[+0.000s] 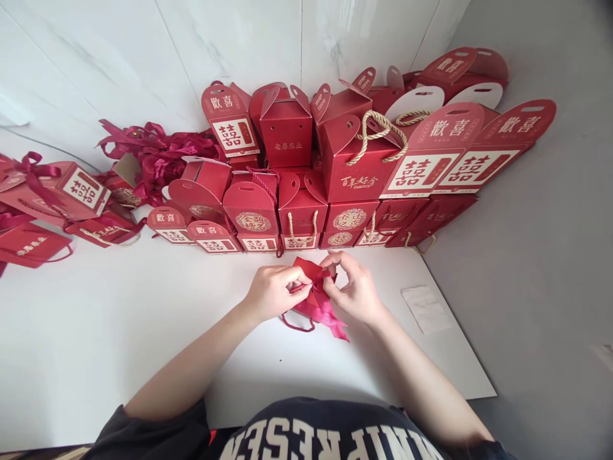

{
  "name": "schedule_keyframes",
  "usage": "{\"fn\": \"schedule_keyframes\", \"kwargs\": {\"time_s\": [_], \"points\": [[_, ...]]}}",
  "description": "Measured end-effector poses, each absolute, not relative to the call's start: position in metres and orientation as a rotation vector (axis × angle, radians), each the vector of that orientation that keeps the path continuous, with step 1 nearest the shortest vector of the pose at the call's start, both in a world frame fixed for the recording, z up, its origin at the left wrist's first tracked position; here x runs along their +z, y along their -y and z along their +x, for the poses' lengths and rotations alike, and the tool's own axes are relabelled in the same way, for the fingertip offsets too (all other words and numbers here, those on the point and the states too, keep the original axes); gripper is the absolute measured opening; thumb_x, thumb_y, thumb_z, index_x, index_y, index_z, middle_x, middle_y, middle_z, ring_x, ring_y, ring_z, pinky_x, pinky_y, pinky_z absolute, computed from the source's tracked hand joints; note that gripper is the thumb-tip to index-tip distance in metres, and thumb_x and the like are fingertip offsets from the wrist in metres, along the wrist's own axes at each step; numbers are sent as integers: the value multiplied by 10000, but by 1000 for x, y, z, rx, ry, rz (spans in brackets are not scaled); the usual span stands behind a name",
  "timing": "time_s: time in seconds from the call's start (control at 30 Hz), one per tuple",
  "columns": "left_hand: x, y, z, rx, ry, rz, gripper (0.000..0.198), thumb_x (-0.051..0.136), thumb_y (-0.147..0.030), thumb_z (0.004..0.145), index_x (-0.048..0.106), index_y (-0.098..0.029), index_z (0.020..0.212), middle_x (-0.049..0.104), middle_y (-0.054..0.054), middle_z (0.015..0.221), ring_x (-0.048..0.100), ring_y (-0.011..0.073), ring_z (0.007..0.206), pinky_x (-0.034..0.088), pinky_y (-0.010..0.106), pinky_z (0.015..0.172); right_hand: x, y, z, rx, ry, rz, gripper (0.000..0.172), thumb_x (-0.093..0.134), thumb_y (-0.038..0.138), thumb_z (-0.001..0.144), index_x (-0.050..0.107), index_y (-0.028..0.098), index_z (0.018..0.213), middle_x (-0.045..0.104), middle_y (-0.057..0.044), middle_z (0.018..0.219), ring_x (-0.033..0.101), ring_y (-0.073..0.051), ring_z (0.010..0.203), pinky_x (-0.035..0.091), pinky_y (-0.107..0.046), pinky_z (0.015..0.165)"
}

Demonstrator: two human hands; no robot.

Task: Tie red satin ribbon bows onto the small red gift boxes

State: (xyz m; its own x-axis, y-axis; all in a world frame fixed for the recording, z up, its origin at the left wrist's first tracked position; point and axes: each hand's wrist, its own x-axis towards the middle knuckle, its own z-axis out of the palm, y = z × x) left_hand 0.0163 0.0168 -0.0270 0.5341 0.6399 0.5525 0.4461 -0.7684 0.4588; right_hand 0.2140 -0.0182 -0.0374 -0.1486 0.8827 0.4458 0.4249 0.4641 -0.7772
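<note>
Just in front of the stacked red boxes (pixel 251 217), nearer the right edge of the tabletop (pixel 167 345) than its cropped left side: gripping away, both hands close together over a small red box (pixel 305 264), partly hidden by fingers and bright ribbon (pixel 328 315). Pinching ribbon between thumb and forefinger of the left hand (pixel 275 291), other fingers tucked under. Curving thumb and forefinger of the right hand (pixel 357 291) around the opposite side of the knot, and hard to tell whether pressed tight or slightly parted. Trailing toward the near edge with pink ribbon tails, plus a dark red cord (pixel 299 328) looped low beside the left wrist.

Tight at the fingertips, then! Hemmed in on the far side by that front row, close to the knuckles, and backed by pale tiles (pixel 249 38) past the far edge. Looser toward the near edge, with a broad white stretch up to the dark shirt (pixel 306 428). Roomy leftward too, as far as the ribboned boxes (pixel 36 243) and the ribbon heap (pixel 160 150) behind. Narrower on the right: just one pale flat sheet (pixel 426 309) before the slanting right edge.
</note>
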Motion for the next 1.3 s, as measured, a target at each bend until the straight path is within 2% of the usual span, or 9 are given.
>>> {"fn": "schedule_keyframes", "kwargs": {"time_s": [0.2, 0.5, 0.6, 0.73, 0.8, 0.93, 1.07, 1.17, 1.3], "points": [[-24, -17, 17, 1078, -924, 2555, 117, 639, -135, 740, 586, -197, 656, 582, -76, 504, 492, 68, 438, 397, 192, 474, -29, 20, 202, 696, 1827, -1044, 349, 462, 53, 857, 516, 228, 1155, 591, -64, 1050, 587, -198, 918, 513, -363, 837], [-25, -16, 17, 1079, -904, 2547, 134, 644, -145, 769, 588, -196, 658, 598, -75, 511, 490, 66, 438, 404, 197, 483, -41, 10, 222, 105, 1831, -1318, 370, 470, 16, 799, 551, 246, 1076, 587, -106, 1080, 562, -283, 997, 472, -451, 851], [-25, -16, 17, 1071, -893, 2563, 137, 645, -148, 768, 583, -196, 656, 598, -76, 512, 493, 64, 434, 408, 196, 488, -36, 10, 220, 290, 1886, -1234, 265, 545, 109, 846, 550, 242, 1076, 618, -89, 1084, 577, -276, 1010, 455, -459, 901], [-24, -17, 16, 1062, -874, 2568, 133, 645, -150, 768, 583, -196, 659, 586, -76, 505, 484, 65, 430, 397, 197, 476, -34, 8, 222, 381, 1828, -1269, 69, 542, 186, 918, 574, 238, 950, 609, -22, 777, 592, -209, 768, 468, -405, 852], [-25, -17, 16, 1057, -867, 2555, 120, 650, -141, 758, 592, -196, 669, 582, -76, 504, 480, 66, 434, 396, 195, 475, -35, 7, 228, 438, 1745, -1300, 36, 553, 235, 928, 577, 236, 954, 618, -28, 805, 603, -204, 787, 481, -381, 827], [-26, -18, 14, 1043, -849, 2533, 118, 659, -124, 747, 595, -192, 675, 593, -73, 524, 496, 63, 450, 407, 189, 497, -41, 6, 234, 985, 1528, -1295, 252, 531, 402, 951, 519, 240, 1144, 693, -54, 989, 663, -209, 919, 523, -361, 807], [-27, -18, 14, 1019, -847, 2541, 111, 673, -113, 731, 607, -190, 685, 605, -69, 541, 514, 62, 463, 411, 187, 510, -50, 2, 228, 1257, 1399, -1181, 353, 593, 438, 903, 518, 215, 1166, 705, -29, 851, 686, -197, 806, 548, -356, 762], [-26, -18, 14, 1017, -839, 2540, 102, 675, -125, 736, 617, -190, 683, 614, -64, 542, 514, 63, 456, 413, 187, 505, -49, 0, 230, 1029, 1373, -1157, 284, 623, 333, 878, 534, 209, 1118, 697, -31, 845, 694, -197, 819, 556, -357, 783], [-25, -18, 14, 1033, -823, 2536, 100, 667, -134, 750, 623, -186, 677, 608, -63, 525, 507, 62, 445, 407, 184, 487, -40, 3, 258, 321, 1568, -1448, 206, 544, 135, 850, 589, 239, 1022, 698, -64, 989, 679, -237, 905, 533, -388, 822]]}}
